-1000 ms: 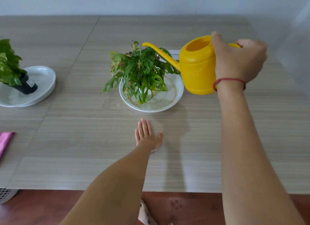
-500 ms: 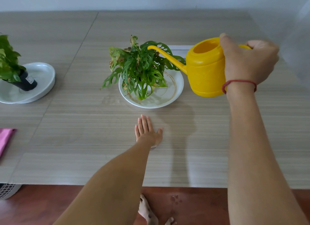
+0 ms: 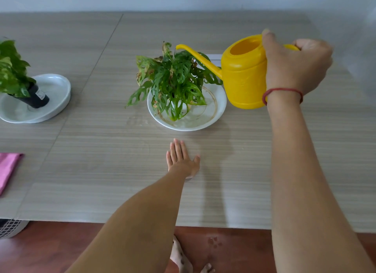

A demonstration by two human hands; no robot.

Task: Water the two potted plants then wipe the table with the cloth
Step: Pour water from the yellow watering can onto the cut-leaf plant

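My right hand grips the handle of a yellow watering can, held in the air at the right of the table. Its spout reaches left over a leafy plant with holed leaves standing in a white round dish. My left hand lies flat on the table in front of that dish, fingers together, holding nothing. At the far left a second plant in a black pot leans in a pale oval dish. A pink cloth lies at the table's left edge.
The wooden-look table ends near my body, with red-brown floor and my bare foot below. A white latticed basket shows under the left corner. A white flat object lies behind the middle plant. Small wet marks sit left of the round dish.
The watering can and my right hand have moved a little to the right and back from the plant, the spout lifting away. My left hand has stayed flat on the table.
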